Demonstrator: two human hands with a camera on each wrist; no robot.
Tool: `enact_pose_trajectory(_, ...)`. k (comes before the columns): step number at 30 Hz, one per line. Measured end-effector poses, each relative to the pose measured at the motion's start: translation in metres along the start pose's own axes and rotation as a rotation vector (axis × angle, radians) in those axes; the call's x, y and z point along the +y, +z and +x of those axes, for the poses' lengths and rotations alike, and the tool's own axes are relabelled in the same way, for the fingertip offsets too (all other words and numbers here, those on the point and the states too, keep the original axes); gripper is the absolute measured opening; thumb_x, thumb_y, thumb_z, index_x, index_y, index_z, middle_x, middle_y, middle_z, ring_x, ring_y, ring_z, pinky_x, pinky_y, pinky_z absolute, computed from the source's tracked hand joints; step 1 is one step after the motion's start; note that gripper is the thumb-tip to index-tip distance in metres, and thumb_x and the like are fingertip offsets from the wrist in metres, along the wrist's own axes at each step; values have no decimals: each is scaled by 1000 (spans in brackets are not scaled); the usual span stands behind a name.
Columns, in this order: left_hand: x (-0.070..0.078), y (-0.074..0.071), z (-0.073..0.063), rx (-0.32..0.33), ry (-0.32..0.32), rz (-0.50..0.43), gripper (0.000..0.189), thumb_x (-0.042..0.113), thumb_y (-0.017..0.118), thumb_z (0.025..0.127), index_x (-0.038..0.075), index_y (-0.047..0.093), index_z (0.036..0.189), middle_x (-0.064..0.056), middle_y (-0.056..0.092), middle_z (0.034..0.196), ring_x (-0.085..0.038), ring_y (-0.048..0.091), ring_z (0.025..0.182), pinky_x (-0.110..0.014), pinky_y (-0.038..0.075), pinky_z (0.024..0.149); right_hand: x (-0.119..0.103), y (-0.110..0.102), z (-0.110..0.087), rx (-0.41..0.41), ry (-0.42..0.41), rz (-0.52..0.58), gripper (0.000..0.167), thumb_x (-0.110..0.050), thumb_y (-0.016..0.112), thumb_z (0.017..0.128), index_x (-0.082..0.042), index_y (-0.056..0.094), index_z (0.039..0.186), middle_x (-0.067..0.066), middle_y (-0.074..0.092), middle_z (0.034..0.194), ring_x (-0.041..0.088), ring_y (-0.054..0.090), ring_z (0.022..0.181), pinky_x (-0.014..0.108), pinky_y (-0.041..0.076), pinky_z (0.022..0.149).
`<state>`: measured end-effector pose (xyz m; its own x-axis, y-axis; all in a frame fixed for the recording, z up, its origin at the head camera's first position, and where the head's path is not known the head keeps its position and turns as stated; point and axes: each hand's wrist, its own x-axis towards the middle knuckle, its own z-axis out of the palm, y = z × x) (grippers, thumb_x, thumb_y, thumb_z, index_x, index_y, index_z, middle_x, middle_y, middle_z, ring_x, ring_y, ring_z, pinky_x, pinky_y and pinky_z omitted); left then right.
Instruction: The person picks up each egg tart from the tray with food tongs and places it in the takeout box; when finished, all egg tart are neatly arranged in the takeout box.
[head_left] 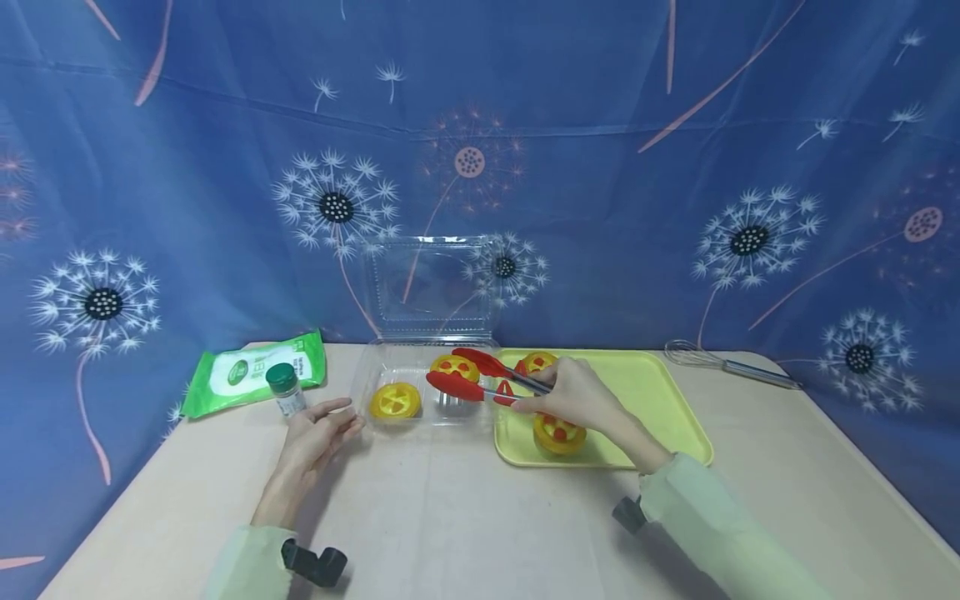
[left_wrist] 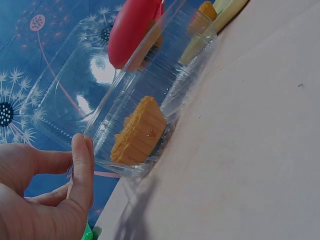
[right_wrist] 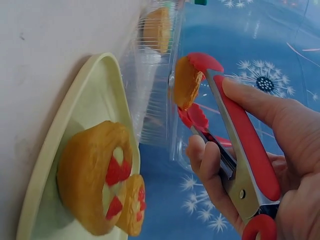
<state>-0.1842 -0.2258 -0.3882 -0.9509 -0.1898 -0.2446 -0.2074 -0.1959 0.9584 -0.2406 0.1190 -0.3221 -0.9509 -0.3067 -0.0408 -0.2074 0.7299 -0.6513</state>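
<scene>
My right hand point(head_left: 573, 398) grips red-tipped metal tongs point(right_wrist: 245, 145). Between the tong heads is a toy tart with red pieces point(right_wrist: 185, 85), held above the right part of a clear plastic container point(head_left: 431, 417) whose lid stands raised. A plain yellow tart point(head_left: 395, 402) sits in the container's left part. My left hand point(head_left: 311, 442) is at the container's left edge, fingers loosely bent; whether the fingertips touch the rim is unclear. Two more red-topped tarts, the nearer one point(head_left: 559, 435) and the farther one point(head_left: 538, 362), are on the yellow tray point(head_left: 660, 408), partly behind my right hand.
A green and white wipes packet point(head_left: 255, 371) lies at the back left. A small green-capped jar point(head_left: 285, 387) stands beside my left hand. At the back right lies a whisk point(head_left: 731, 365). A blue dandelion-print cloth point(head_left: 600, 208) hangs behind the table.
</scene>
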Motion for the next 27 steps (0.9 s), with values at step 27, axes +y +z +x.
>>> enact_pose_trajectory(27,-2,-1,3,7,21,-39,51,-4,48,98,-13,29,144,-6,63,84,-6,66,73,-16,61,77,-26,26,46,8,-52,-171,61,-43,87,70,-15,37,48,-5,22,49,10,15,46,22,8,41)
